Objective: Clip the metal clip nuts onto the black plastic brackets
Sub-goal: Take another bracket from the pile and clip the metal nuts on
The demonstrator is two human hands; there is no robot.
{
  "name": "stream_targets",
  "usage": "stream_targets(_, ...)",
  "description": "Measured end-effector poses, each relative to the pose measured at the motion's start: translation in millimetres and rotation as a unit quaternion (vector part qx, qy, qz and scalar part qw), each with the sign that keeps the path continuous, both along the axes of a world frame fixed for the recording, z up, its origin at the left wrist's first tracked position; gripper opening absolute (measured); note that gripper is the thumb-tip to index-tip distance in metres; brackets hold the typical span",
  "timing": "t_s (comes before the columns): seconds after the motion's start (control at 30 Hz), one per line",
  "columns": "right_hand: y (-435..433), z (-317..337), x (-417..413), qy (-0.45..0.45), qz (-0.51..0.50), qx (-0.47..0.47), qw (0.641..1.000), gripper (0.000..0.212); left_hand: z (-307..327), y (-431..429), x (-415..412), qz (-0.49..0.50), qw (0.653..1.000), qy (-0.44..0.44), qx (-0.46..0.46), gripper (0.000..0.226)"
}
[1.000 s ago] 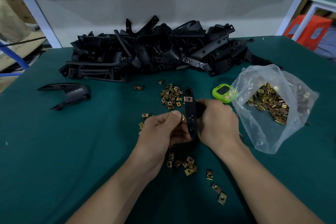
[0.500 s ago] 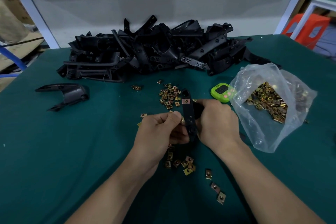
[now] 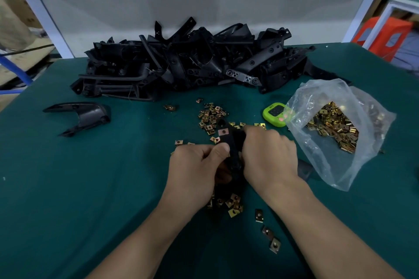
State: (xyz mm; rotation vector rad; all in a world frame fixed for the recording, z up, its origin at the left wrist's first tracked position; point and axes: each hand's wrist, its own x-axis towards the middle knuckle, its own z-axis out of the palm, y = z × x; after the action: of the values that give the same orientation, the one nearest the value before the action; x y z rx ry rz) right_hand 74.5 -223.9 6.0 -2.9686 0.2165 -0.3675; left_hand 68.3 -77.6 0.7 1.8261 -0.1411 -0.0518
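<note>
Slim black bracket [image 3: 234, 142], copper-toned clip nut [image 3: 223, 131]

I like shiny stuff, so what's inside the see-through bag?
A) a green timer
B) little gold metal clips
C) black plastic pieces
B: the clear plastic bag holds a heap of gold clip nuts; the green timer sits outside it, and the black brackets are piled at the back.

Lower half of bracket [image 3: 233, 142] hidden behind left hand [image 3: 195, 165] and right hand [image 3: 271, 156]; green timer [image 3: 275, 114] digits too small to read.
</note>
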Motion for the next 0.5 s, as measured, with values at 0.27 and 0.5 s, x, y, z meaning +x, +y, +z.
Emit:
stream_targets(0.27, -4.0, 1.7, 1.7, 0.001, 0.016, 0.042, 0.999, 0.021, 4.8, 6.0, 7.3, -0.085, 0.97, 0.126, -0.19, 0.039)
stream_targets(0.5, 2.5, 3.7, -9.6, 0.028, 0.047, 0.073, 0.996, 0.017, 5.1, 5.5, 8.2, -0.14, 0.949, 0.154, -0.238, 0.035)
